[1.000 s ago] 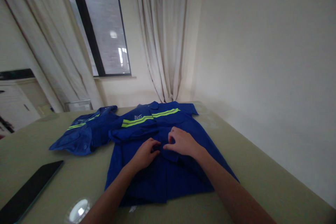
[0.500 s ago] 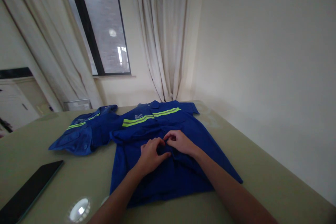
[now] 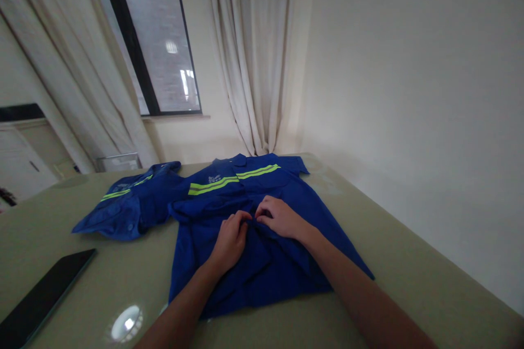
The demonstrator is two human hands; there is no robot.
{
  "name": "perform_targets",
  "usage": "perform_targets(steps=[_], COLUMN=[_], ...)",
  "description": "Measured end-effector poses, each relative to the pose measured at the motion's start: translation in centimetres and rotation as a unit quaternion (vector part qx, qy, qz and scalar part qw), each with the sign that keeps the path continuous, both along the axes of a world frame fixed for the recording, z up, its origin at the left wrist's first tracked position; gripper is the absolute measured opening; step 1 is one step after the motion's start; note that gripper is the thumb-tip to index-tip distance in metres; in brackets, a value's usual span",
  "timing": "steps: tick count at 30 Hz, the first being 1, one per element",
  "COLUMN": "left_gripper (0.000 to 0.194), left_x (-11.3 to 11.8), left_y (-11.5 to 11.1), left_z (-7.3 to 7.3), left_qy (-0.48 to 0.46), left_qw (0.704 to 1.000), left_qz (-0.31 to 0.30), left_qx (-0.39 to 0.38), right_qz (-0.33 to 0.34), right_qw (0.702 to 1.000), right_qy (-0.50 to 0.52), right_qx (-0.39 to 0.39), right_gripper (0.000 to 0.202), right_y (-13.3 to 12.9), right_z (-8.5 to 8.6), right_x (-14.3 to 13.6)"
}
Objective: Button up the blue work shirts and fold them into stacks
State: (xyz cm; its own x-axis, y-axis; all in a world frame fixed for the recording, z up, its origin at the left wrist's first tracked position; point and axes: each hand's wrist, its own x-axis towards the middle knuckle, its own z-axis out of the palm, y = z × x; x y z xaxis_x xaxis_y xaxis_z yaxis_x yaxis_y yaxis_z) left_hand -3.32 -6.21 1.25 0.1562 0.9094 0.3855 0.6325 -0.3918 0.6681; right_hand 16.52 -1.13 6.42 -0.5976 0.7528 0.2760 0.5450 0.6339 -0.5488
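A blue work shirt [image 3: 286, 196] with a yellow-green reflective stripe across the chest lies spread on the table, collar toward the wall. Near the middle of its front placket, my left hand [image 3: 231, 237] pinches the fabric, fingers closed. Close beside it on the right, my right hand [image 3: 280, 217] also grips the cloth between thumb and fingertips. Between the two hands the fabric is lifted into folds. Whether a button sits between the fingertips is too small to tell.
Left of the shirt lies a second blue garment [image 3: 123, 207] with the same stripe, folded. A flat black device [image 3: 49, 292] rests at the table's [image 3: 135, 267] left front. A wall [image 3: 409, 92] borders the right side; curtains [image 3: 257, 54] hang behind.
The left thumb, spread apart before, has closed in toward its fingers on the cloth. Both hands have come closer together, and the fabric between them is raised more.
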Motion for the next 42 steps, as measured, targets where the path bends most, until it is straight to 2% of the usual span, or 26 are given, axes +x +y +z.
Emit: perform_targets(steps=[3, 6, 10, 15, 18, 23, 29, 32, 36, 39, 42], left_gripper=[0.026, 0.025, 0.026, 0.018, 0.013, 0.010, 0.010, 0.011, 0.013, 0.020, 0.024], left_x=[-0.1, -0.2, -0.3, -0.1, -0.1, -0.2, -0.2, -0.1, -0.6, -1.1, -1.6], left_y=[0.1, 0.0, 0.0, -0.2, -0.3, -0.2, -0.4, -0.5, 0.0, 0.6, 0.9], left_z=[-0.1, -0.1, -0.1, 0.0, 0.2, 0.3, 0.1, 0.2, 0.0, -0.3, -0.3], left_qy=[-0.007, -0.004, 0.013, 0.045, 0.017, -0.056, 0.002, -0.018, -0.069, -0.084, -0.085], left_qw=[1.000, 1.000, 0.999, 0.995, 0.997, 0.996, 0.995, 0.994, 0.995, 0.996, 0.996], left_qz=[0.005, 0.015, 0.040, 0.064, 0.069, 0.074, 0.048, 0.046, 0.061, 0.033, 0.012], left_qx=[0.016, 0.025, 0.027, 0.056, 0.035, 0.014, 0.089, 0.096, 0.035, -0.004, -0.023], right_qz=[-0.010, -0.009, -0.024, -0.088, -0.124, -0.135, -0.183, -0.171, -0.101, -0.076, -0.082], right_qw=[1.000, 0.999, 1.000, 0.995, 0.990, 0.985, 0.971, 0.971, 0.981, 0.988, 0.991], right_qy=[-0.011, -0.003, -0.015, -0.024, -0.037, -0.080, -0.122, -0.130, -0.111, -0.079, -0.060], right_qx=[-0.025, -0.040, -0.009, 0.029, 0.046, 0.074, 0.094, 0.105, 0.122, 0.110, 0.085], right_gripper=[0.017, 0.013, 0.007, 0.012, 0.016, 0.020, 0.017, 0.016, 0.019, 0.021, 0.020], right_y=[-0.4, -0.4, -0.4, -1.4, -2.2, -2.7, -2.9, -2.8, -2.6, -2.4, -2.4], right_z=[0.1, -0.2, -0.7, -2.1, -3.0, -3.2, -3.2, -3.2, -3.5, -3.7, -3.7], right_x=[-0.3, -0.6, -0.8, -1.6, -2.2, -2.4, -2.8, -2.7, -2.3, -2.0, -1.8])
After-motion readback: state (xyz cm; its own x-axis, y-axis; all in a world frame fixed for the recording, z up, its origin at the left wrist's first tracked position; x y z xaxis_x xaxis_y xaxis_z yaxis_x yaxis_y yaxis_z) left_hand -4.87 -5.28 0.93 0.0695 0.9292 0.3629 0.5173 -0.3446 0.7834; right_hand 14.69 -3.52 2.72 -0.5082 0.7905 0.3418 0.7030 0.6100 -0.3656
